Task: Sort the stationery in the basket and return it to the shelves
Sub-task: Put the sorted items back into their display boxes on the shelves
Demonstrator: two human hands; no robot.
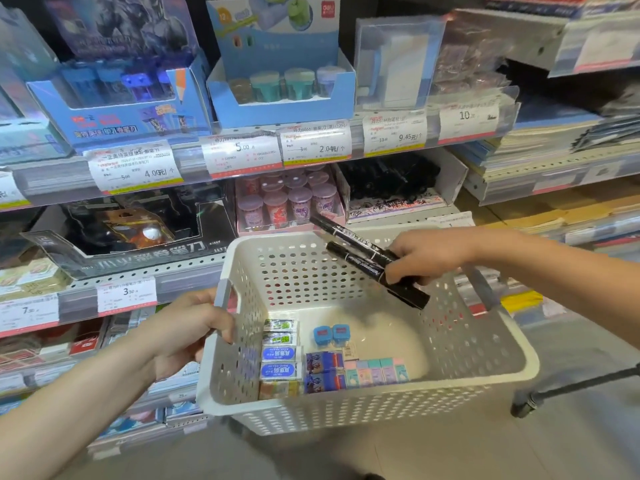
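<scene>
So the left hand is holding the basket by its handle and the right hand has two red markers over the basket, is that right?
Not quite: the markers are black, not red. The head view shows the right hand gripping two black markers above the white basket, while the left hand holds the basket by its side handle, as you said.
</scene>
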